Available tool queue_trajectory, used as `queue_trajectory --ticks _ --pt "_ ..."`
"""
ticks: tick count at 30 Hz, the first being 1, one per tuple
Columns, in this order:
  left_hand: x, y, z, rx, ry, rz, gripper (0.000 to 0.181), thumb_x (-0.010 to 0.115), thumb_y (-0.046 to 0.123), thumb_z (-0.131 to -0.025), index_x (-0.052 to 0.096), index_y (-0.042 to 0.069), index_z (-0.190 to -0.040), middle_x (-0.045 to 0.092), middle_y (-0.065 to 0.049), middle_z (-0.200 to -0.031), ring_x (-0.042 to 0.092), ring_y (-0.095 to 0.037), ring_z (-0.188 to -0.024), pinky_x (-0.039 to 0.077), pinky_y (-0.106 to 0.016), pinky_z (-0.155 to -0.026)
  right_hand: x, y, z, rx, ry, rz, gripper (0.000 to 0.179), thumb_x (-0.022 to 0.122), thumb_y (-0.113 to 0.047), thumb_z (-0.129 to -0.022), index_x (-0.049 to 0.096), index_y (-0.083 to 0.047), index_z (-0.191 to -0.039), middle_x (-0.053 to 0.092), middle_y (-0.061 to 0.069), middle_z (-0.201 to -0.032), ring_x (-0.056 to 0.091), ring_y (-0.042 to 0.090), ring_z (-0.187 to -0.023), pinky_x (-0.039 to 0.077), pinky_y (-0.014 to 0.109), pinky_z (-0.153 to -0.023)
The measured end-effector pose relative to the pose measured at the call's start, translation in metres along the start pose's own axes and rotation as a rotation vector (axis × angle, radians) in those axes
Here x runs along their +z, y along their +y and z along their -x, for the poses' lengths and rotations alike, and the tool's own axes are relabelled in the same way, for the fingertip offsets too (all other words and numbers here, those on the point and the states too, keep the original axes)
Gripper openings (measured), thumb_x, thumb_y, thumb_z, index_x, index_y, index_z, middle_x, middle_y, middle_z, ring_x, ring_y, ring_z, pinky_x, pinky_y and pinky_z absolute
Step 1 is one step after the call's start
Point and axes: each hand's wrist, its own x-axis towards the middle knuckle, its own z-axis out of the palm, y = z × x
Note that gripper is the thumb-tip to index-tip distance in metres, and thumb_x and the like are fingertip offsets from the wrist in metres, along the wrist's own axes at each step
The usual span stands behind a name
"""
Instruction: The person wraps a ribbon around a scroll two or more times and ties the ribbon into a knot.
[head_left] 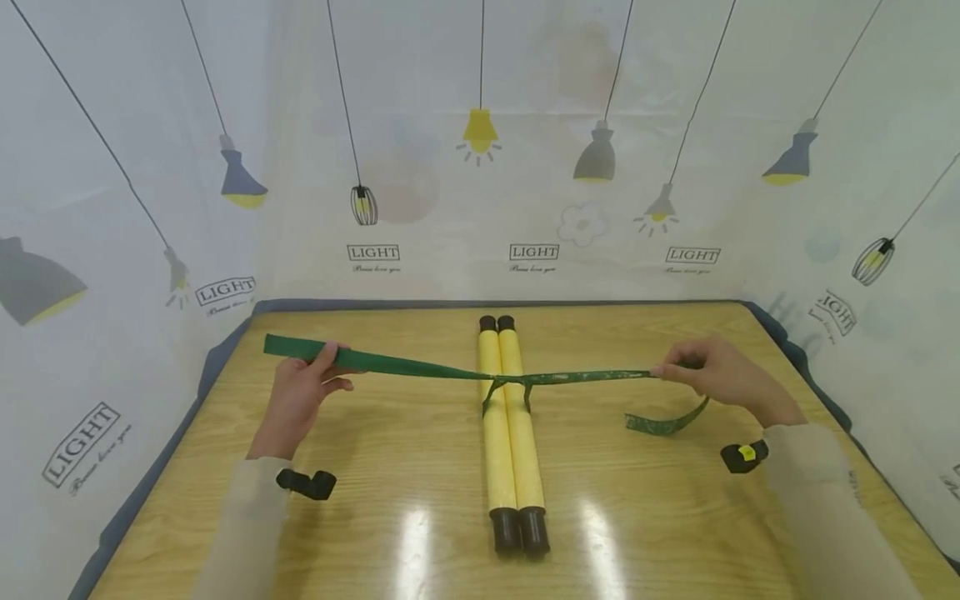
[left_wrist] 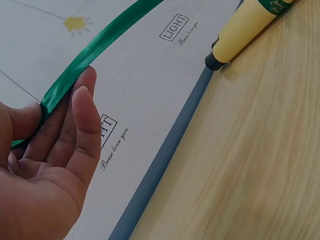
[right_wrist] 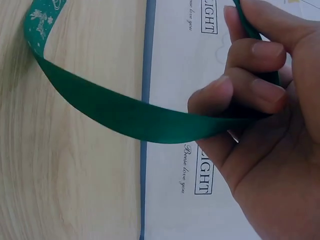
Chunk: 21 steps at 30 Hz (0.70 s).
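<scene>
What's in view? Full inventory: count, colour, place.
ribbon: apparently 1, green with pale print, looped round the sticks and stretched between the hands
sticks: 2, yellow with dark ends, side by side mid-table
table: 1, wood-toned, under the sticks
edging: count unclear, blue, along the table's far and side edges
backdrop: count unclear, white with printed lamps and LIGHT labels, behind and beside the table
wrist cameras: 2, black, one per wrist
sleeves: 2, pale, on the forearms
left hand: 1, bare, pinching the ribbon
right hand: 1, bare, gripping the ribbon
</scene>
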Motion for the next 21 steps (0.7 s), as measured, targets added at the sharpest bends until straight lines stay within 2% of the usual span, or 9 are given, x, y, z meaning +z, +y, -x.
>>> queue_trajectory --ticks 5,9,16,21 --pt "-0.018 0.002 0.007 -0.052 0.049 0.06 0.026 0.06 0.032 -0.103 0.07 0.009 -0.107 0.078 0.003 -0.09 0.076 -0.013 -0.086 0.061 -0.028 -0.074 -0.002 0.013 0.003 0.026 0.0 0.01 0.027 0.065 -0.045 -0.1 0.072 -0.02 -0.092 0.045 -0.004 -0.069 0.037 0.009 -0.052 0.041 0.031 -0.051" --pt "-0.032 -0.003 0.011 -0.092 0.05 0.044 0.024 0.059 0.033 -0.103 0.07 0.011 -0.104 0.079 0.003 -0.09 0.077 -0.013 -0.087 0.061 -0.028 -0.076 -0.004 0.026 0.008 0.057 -0.002 -0.009 0.033 0.064 -0.046 -0.1 0.073 -0.014 -0.095 0.039 -0.007 -0.065 0.037 0.01 -0.05 0.04 0.032 -0.049" --pt "-0.043 -0.005 0.016 -0.195 0.039 0.046 0.022 0.054 0.028 -0.107 0.07 0.013 -0.103 0.079 0.004 -0.091 0.078 -0.016 -0.094 0.062 -0.031 -0.083 -0.006 0.037 0.011 0.123 -0.028 -0.048 0.043 0.064 -0.049 -0.1 0.073 -0.006 -0.101 0.037 -0.008 -0.062 0.037 0.01 -0.052 0.039 0.032 -0.049" --pt "-0.048 -0.005 0.017 -0.257 0.027 -0.003 0.024 0.05 0.027 -0.109 0.063 0.008 -0.112 0.079 0.002 -0.091 0.078 -0.016 -0.096 0.061 -0.034 -0.09 -0.004 0.044 0.011 0.132 -0.038 -0.043 0.045 0.063 -0.05 -0.1 0.072 -0.007 -0.1 0.037 -0.007 -0.061 0.035 0.01 -0.051 0.038 0.032 -0.048"
